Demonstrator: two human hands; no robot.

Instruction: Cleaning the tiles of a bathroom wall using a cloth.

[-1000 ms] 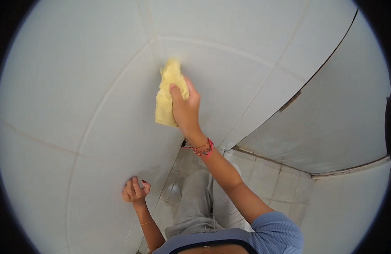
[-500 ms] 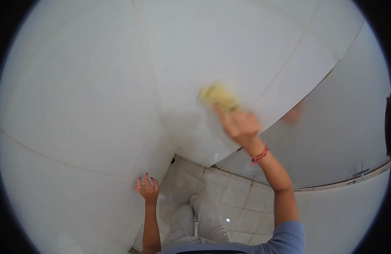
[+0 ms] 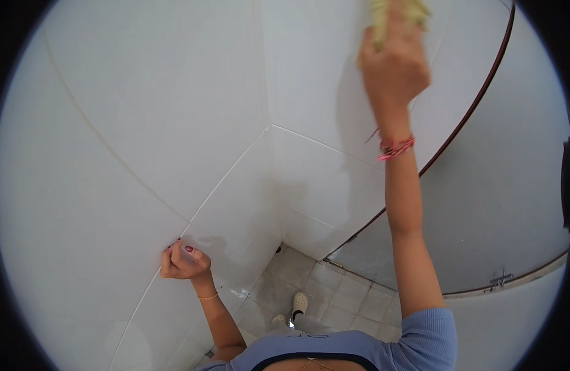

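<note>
High at the top, my right hand is closed on a yellow cloth, pressed to the white tiled wall. The cloth's upper part is cut off by the picture's edge, and the hand is slightly blurred. A red and white thread bracelet circles that wrist. Lower on the left, my left hand holds nothing. Its fingers are loosely curled with the thumb apart, beside the left tiled wall; whether the fingertips touch it I cannot tell.
The two walls meet in a corner ahead. On the right is a grey door with a dark red edge and a metal bolt near its end. Below, pale floor tiles surround my light clog.
My right hand has moved up the wall with the yellow cloth, the arm now stretched out. My left hand has shifted left and slightly up. The view has tilted upward.
</note>
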